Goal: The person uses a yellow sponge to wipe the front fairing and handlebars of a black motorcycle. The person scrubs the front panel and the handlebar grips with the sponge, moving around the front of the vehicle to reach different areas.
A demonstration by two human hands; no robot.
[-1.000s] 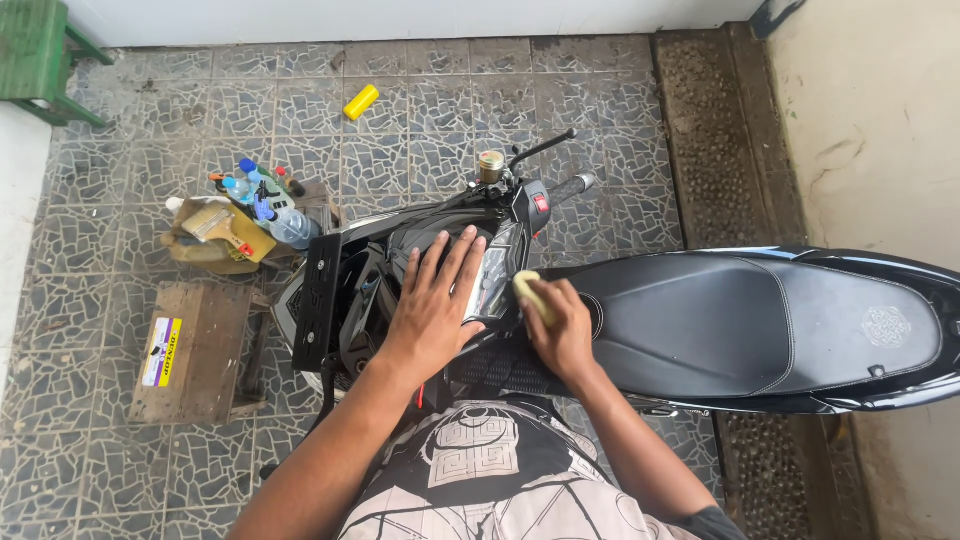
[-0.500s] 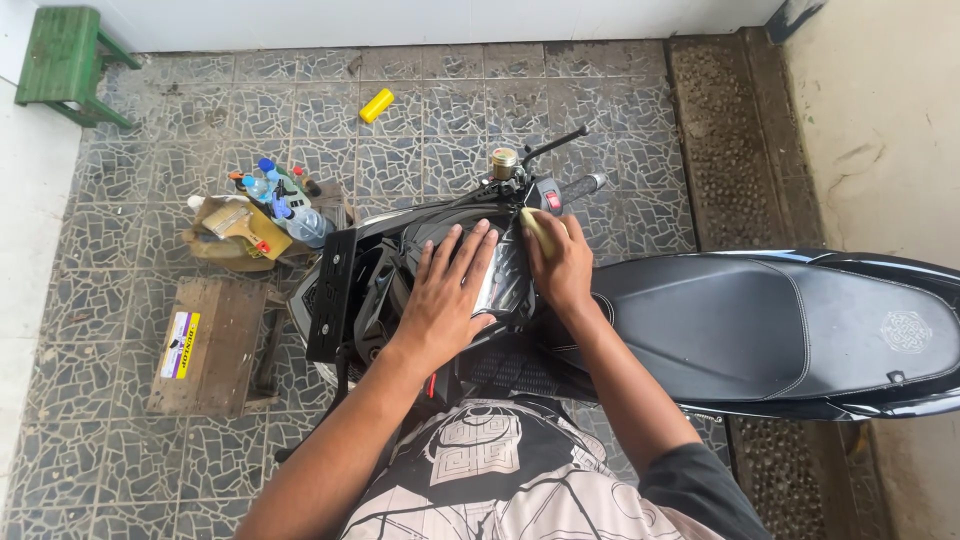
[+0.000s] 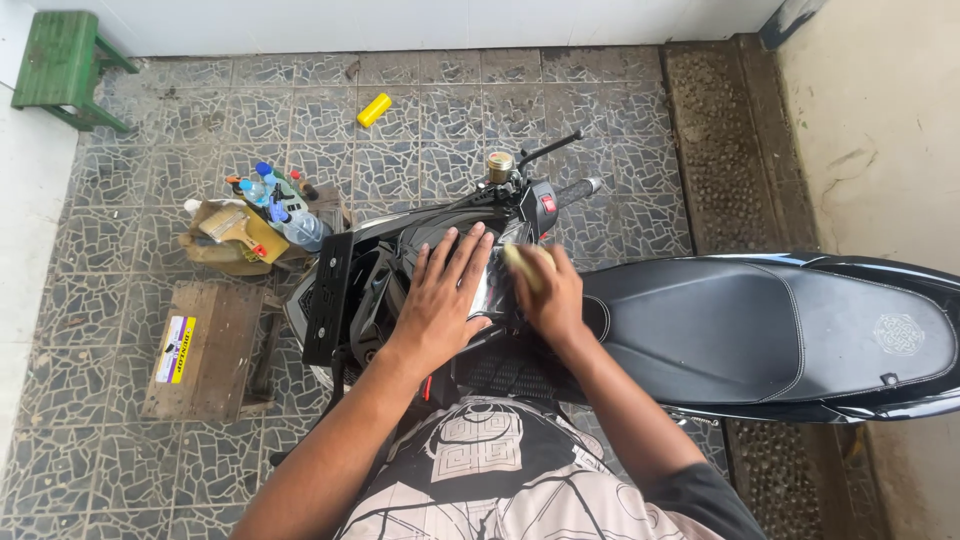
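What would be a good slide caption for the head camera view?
Left hand flat on a black motorcycle's front panel while the right hand presses a yellowish sponge against it, on a tiled floor.

The person wears a short-sleeved shirt (image 3: 500, 480) in cream with dark line work; a square maze-like emblem sits at the chest, just below the scooter's footboard (image 3: 515, 372). The right sleeve (image 3: 700, 495) is black. Both forearms and hands are bare, without rings or watch.
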